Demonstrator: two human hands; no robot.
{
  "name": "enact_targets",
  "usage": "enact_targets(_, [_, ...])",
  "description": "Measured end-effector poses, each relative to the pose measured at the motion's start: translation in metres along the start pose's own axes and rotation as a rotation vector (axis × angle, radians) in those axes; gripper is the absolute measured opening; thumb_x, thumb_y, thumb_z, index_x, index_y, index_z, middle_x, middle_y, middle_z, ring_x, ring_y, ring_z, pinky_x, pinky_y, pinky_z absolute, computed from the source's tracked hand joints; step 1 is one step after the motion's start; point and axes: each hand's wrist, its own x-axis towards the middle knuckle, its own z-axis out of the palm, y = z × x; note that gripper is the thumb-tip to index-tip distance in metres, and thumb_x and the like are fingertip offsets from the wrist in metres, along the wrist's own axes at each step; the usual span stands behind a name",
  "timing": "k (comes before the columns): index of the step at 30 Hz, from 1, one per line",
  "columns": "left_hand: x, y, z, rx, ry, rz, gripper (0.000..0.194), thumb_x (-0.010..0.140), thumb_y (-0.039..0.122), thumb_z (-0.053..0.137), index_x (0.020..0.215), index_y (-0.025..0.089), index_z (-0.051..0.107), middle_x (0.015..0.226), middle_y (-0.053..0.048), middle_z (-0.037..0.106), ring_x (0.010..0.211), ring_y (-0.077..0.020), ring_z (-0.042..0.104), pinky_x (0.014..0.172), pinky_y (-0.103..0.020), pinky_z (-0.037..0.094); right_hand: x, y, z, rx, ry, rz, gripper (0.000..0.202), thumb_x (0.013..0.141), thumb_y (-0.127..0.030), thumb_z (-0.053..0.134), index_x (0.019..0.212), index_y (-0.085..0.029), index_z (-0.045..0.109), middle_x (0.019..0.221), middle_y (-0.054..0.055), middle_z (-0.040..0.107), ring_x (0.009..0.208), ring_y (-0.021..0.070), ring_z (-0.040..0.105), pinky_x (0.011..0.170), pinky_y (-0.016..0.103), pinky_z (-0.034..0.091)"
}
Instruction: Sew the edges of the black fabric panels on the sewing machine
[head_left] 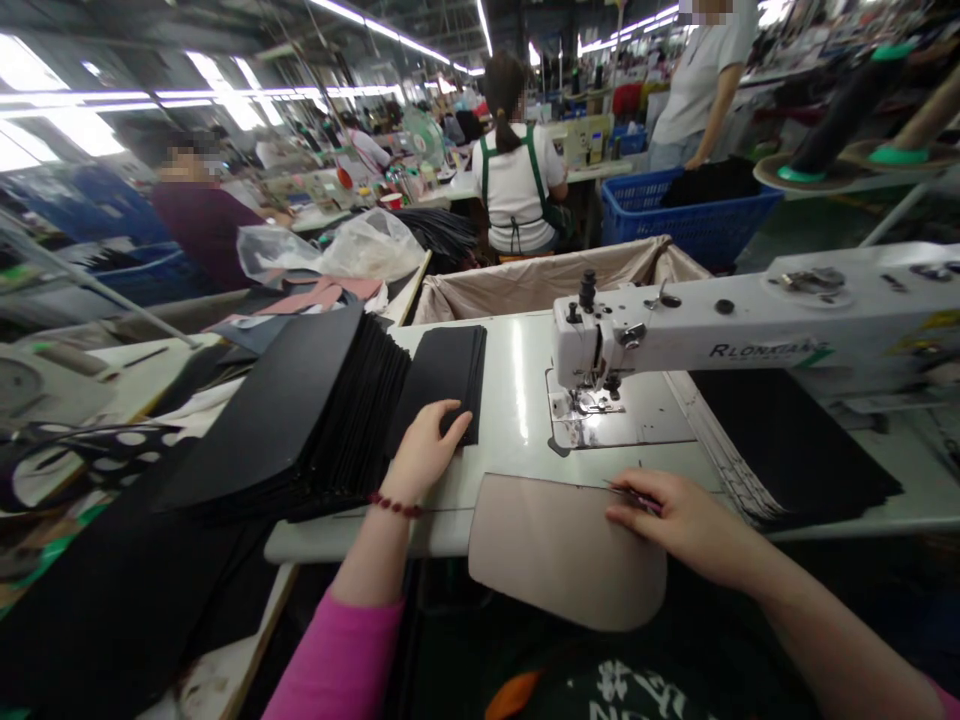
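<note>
My left hand (429, 445) lies on the right part of a small stack of black panels (446, 365), thumb and forefinger slightly apart. Beside it, a taller stack of larger black panels (277, 400) leans over on the left. In my right hand (686, 525) is a slim, dark, pointed tool (636, 496), probably tweezers or thread snips. Those fingers also rest at the right side of a beige panel (555, 550) with rounded corners, which lies over the table's front edge. Behind it stands a white sewing machine (675, 325), its presser foot (596, 403) over the metal plate.
Right of the needle, black panels with pale edges (787, 440) are piled under the machine arm. A cloth-lined bin (495, 295) borders the table's far side. Thread cones (832, 125) stand at upper right. Co-workers and a blue basket (682, 215) are beyond.
</note>
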Motion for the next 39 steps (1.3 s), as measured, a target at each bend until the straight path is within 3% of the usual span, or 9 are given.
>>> enact_targets(3, [0.041, -0.014, 0.032, 0.062, 0.061, -0.115, 0.05, 0.083, 0.038, 0.06, 0.12, 0.005, 0.057, 0.128, -0.027, 0.057, 0.125, -0.0382, 0.05, 0.105, -0.05, 0.035, 0.003, 0.005, 0.008, -0.073, 0.011, 0.04, 0.023, 0.088, -0.045, 0.057, 0.093, -0.025, 0.067, 0.087, 0.002, 0.069, 0.079, 0.0206, 0.06, 0.067, 0.029, 0.042])
enact_targets(5, [0.057, -0.023, 0.039, 0.076, 0.061, -0.167, 0.051, 0.079, 0.036, 0.064, 0.118, 0.003, 0.058, 0.123, -0.03, 0.059, 0.121, -0.0419, 0.053, 0.1, -0.052, 0.038, 0.004, 0.011, 0.013, -0.089, 0.013, 0.062, 0.023, 0.088, -0.046, 0.057, 0.093, -0.026, 0.067, 0.086, 0.002, 0.069, 0.078, 0.0208, 0.061, 0.067, 0.029, 0.042])
enact_targets(7, [0.067, -0.034, 0.036, 0.061, 0.045, -0.201, 0.047, 0.079, 0.034, 0.062, 0.116, 0.006, 0.06, 0.113, -0.026, 0.065, 0.113, -0.0401, 0.059, 0.096, -0.049, 0.042, 0.004, 0.018, 0.018, -0.086, 0.008, 0.075, 0.023, 0.087, -0.046, 0.057, 0.094, -0.026, 0.067, 0.086, 0.002, 0.07, 0.078, 0.0213, 0.062, 0.067, 0.029, 0.042])
enact_targets(11, [0.079, -0.056, 0.011, -0.054, 0.01, -0.202, 0.034, 0.08, 0.029, 0.055, 0.107, 0.013, 0.067, 0.108, -0.017, 0.071, 0.106, -0.0311, 0.064, 0.092, -0.037, 0.045, 0.003, 0.029, 0.023, -0.079, 0.005, 0.077, 0.023, 0.087, -0.046, 0.057, 0.096, -0.027, 0.068, 0.09, 0.002, 0.071, 0.08, 0.0225, 0.063, 0.069, 0.03, 0.044])
enact_targets(16, [0.081, -0.075, -0.009, -0.257, 0.05, -0.229, 0.035, 0.077, 0.032, 0.053, 0.1, 0.013, 0.07, 0.102, -0.01, 0.073, 0.098, -0.026, 0.065, 0.083, -0.03, 0.047, 0.005, 0.039, 0.029, -0.07, -0.034, 0.089, 0.023, 0.088, -0.046, 0.056, 0.097, -0.029, 0.068, 0.092, 0.002, 0.071, 0.082, 0.0233, 0.063, 0.072, 0.032, 0.045])
enact_targets(20, [0.076, -0.083, -0.006, -0.401, 0.098, -0.303, 0.044, 0.071, 0.04, 0.058, 0.101, 0.01, 0.071, 0.089, -0.008, 0.072, 0.082, -0.0236, 0.065, 0.068, -0.028, 0.047, 0.007, 0.044, 0.033, -0.056, -0.037, 0.086, 0.023, 0.087, -0.046, 0.057, 0.097, -0.029, 0.068, 0.093, 0.002, 0.072, 0.082, 0.0238, 0.064, 0.073, 0.033, 0.046])
enact_targets(26, [0.076, -0.093, -0.001, -0.536, 0.122, -0.344, 0.047, 0.064, 0.043, 0.063, 0.098, 0.01, 0.072, 0.079, -0.005, 0.07, 0.07, -0.0195, 0.06, 0.062, -0.026, 0.044, 0.009, 0.043, 0.033, -0.053, -0.057, 0.081, 0.021, 0.088, -0.045, 0.057, 0.097, -0.029, 0.068, 0.092, 0.001, 0.071, 0.082, 0.0232, 0.064, 0.07, 0.032, 0.045])
enact_targets(34, [0.078, -0.1, 0.009, -0.57, 0.137, -0.349, 0.051, 0.063, 0.046, 0.064, 0.099, 0.01, 0.071, 0.078, -0.005, 0.07, 0.07, -0.0194, 0.062, 0.062, -0.025, 0.045, 0.007, 0.043, 0.033, -0.045, -0.049, 0.062, 0.022, 0.088, -0.045, 0.056, 0.098, -0.029, 0.068, 0.096, 0.002, 0.072, 0.084, 0.0236, 0.064, 0.072, 0.033, 0.046])
enact_targets(39, [0.077, -0.096, 0.007, -0.477, 0.132, -0.318, 0.052, 0.072, 0.046, 0.056, 0.105, 0.007, 0.069, 0.085, -0.009, 0.072, 0.078, -0.0239, 0.066, 0.066, -0.028, 0.049, 0.005, 0.04, 0.03, -0.032, -0.052, 0.07, 0.02, 0.087, -0.044, 0.058, 0.096, -0.03, 0.069, 0.094, 0.001, 0.072, 0.084, 0.0232, 0.064, 0.071, 0.032, 0.046])
